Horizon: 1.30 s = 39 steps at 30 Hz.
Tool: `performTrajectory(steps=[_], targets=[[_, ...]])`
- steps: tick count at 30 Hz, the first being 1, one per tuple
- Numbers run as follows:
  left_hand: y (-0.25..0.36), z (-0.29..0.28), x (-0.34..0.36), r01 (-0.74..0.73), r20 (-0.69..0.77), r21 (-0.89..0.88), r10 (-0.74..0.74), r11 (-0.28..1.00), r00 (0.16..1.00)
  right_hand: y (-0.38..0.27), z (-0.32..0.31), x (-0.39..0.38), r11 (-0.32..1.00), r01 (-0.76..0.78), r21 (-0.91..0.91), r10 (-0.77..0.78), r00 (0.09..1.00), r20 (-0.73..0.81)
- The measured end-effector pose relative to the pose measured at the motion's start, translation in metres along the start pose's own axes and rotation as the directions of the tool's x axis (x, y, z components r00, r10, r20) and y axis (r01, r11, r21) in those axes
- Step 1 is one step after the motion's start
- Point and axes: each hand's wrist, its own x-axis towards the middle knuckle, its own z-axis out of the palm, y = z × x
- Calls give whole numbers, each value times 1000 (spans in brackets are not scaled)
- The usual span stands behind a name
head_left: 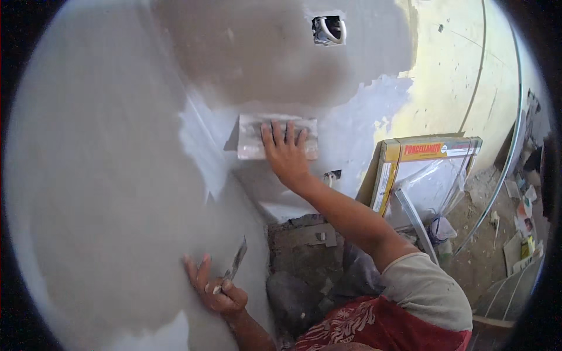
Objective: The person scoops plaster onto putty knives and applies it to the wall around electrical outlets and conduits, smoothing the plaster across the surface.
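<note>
My right hand [287, 155] lies with spread fingers over a wide, flat, plaster-smeared blade [249, 137], holding it against the wall near the inside corner. My left hand [219, 289] grips a narrow putty knife [239, 257], blade upward, with two fingers stretched out on or beside the left wall [105, 175]. The back wall [257, 52] has grey and white patches of plaster beside pale yellow paint. An opening with loops of conduit [328, 30] is above my right hand; a smaller one [332, 175] is below it, partly behind my arm.
A flat boxed panel [427, 175] leans on the wall at right, with a metal strip [410, 210] and a small container [440, 228] by it. A long curved-looking rod [492, 205] crosses the right side. Scattered debris [521, 222] lies on the dirty floor [480, 228].
</note>
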Motion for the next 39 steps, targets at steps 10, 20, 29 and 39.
performTrajectory(steps=[10,20,29,39], targets=[[-23,63,-101,819,557,-570,-765,-68,324,38,-104,-157,303,-375,876,-137,892,430],[51,98,-136,815,783,-563,-407,-141,470,31,-137,-179,84,-42,996,-379,923,71],[54,60,-51,398,781,-623,-505,-673,368,77,-74,-239,413,-464,784,-286,751,595],[42,85,-155,135,195,-692,3,709,981,45,-145,-224,-793,-546,-269,-401,136,906]])
